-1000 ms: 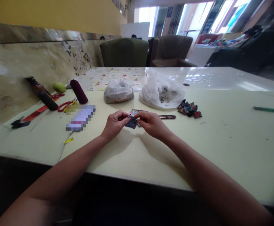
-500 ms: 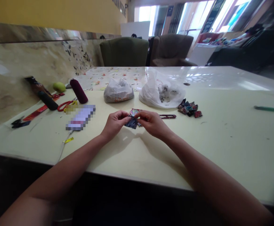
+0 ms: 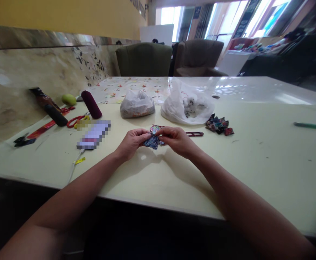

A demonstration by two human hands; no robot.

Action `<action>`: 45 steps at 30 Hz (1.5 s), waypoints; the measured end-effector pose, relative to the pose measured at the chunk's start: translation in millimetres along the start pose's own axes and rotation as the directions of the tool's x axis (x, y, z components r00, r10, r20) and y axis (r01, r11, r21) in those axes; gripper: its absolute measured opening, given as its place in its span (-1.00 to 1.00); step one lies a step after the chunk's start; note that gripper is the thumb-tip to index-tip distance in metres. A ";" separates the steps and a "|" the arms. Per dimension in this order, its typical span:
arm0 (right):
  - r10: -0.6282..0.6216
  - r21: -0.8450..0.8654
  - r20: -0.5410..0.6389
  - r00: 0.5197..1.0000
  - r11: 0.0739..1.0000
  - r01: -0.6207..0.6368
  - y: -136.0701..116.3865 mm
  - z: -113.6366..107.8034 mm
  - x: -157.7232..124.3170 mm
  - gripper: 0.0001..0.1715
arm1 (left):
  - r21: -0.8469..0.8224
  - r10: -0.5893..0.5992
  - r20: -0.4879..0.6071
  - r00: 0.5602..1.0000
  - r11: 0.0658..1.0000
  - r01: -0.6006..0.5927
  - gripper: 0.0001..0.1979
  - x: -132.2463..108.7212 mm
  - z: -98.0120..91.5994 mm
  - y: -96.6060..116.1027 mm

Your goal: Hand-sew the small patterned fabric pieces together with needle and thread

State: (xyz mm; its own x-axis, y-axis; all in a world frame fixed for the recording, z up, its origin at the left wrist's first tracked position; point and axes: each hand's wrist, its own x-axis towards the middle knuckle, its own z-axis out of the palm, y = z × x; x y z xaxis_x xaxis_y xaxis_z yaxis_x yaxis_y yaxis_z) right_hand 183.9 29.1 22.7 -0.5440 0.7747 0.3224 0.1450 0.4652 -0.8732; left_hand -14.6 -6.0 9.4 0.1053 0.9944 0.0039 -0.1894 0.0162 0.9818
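Observation:
Between my two hands is a small piece of dark blue-grey patterned fabric (image 3: 150, 142), gathered at its top edge. My left hand (image 3: 133, 142) pinches its left side between thumb and fingers. At the upper right corner, my right hand (image 3: 177, 141) closes thumb and forefinger on the same fabric. A colourful patterned cloth piece (image 3: 156, 128) lies just behind the fingertips, partly hidden. Past my right hand, a dark red thread snipper (image 3: 196, 134) lies on the table. Any needle or thread is too small to make out.
Two white plastic bags (image 3: 137, 105) (image 3: 174, 108) stand behind my hands, the right one holding white stuffing. Several small fabric pieces (image 3: 219, 125) lie to its right. At left are a phone (image 3: 94, 135) on a cable, scissors (image 3: 75, 121), a maroon thread spool (image 3: 91, 104) and a green fruit (image 3: 68, 99).
The fabric has turned slightly between my fingers, so its lower face shows lighter. Both hands stay nearly in place, still pinching it.

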 end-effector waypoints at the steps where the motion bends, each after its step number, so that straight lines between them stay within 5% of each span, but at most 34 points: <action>1: 0.007 0.026 0.007 1.000 1.000 -0.008 0.3 -0.3 0.1 -0.78 | -0.014 -0.006 0.007 1.000 1.000 0.007 -0.78 0.1 -0.2 0.0; 11: 0.082 0.182 0.053 0.995 0.979 -0.090 0.1 -2.2 0.3 -0.75 | -0.103 -0.075 0.088 0.993 0.991 0.084 -0.77 0.8 -2.7 0.3; 24: 0.043 0.208 0.020 0.999 0.977 -0.046 8.9 0.7 1.4 -0.79 | -0.150 -0.124 0.119 0.985 0.979 0.141 -0.77 0.6 -0.7 0.8; 36: -0.028 0.116 0.011 1.000 0.993 0.027 9.3 4.9 1.1 -0.86 | -0.091 -0.137 0.108 0.985 0.985 0.147 -0.77 -0.6 1.5 -2.0; 45: -0.118 -0.154 -0.065 0.991 0.982 0.106 -2.5 18.6 -5.2 -0.93 | -0.024 -0.035 0.030 0.999 0.999 0.036 -0.77 -3.5 9.3 -6.5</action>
State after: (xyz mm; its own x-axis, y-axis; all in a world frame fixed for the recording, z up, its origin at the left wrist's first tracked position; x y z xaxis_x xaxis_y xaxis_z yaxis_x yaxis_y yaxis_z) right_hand 171.0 16.0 16.4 -0.5021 0.7409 0.4460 0.2115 0.6053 -0.7674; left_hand -4.7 -10.6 4.7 0.1413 0.9897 -0.0247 -0.2090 0.0542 0.9764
